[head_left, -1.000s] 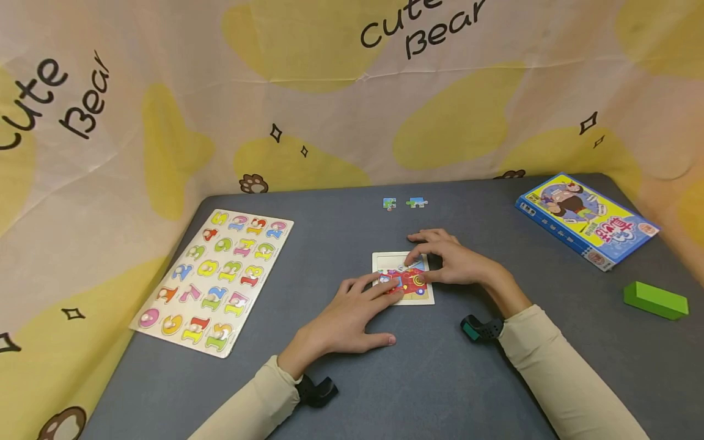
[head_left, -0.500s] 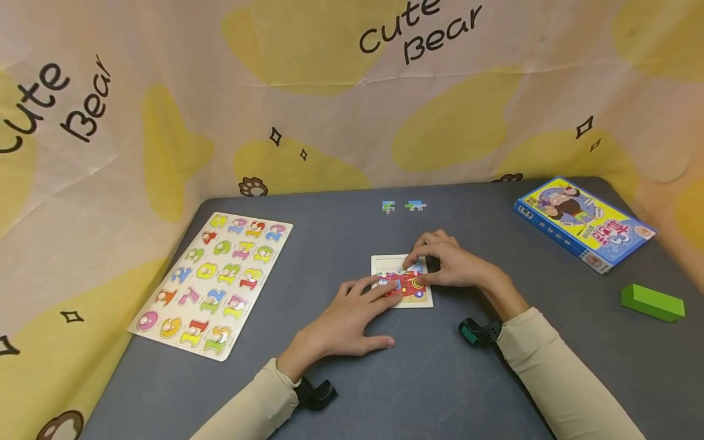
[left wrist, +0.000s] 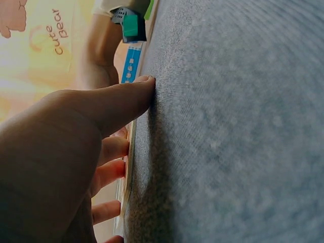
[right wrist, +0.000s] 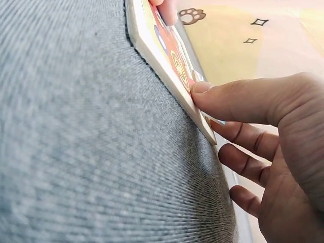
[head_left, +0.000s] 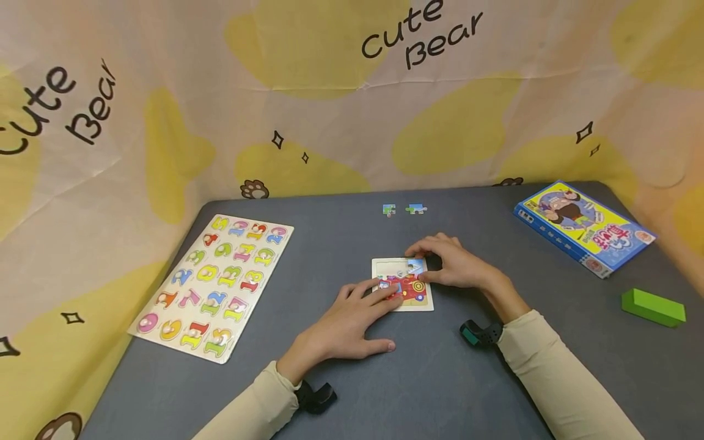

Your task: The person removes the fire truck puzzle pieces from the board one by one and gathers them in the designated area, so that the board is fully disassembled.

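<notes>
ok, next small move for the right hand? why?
Probably ease the blue piece flat into the puzzle frame: it's by the far right corner and seems tilted in the right wrist view, at the right hand, while the left hand rests on the puzzle.

Cream-edged puzzle [head_left: 392,267] with a red vehicle [head_left: 414,289], grey desk [head_left: 407,391] beneath the puzzle, cream board [head_left: 201,287] of multicoloured numbers [head_left: 206,273] left of it, blue-and-yellow box [head_left: 585,227] and green block [head_left: 653,307] right of it, yellow-blotched pale cloth [head_left: 330,122] behind it
</notes>
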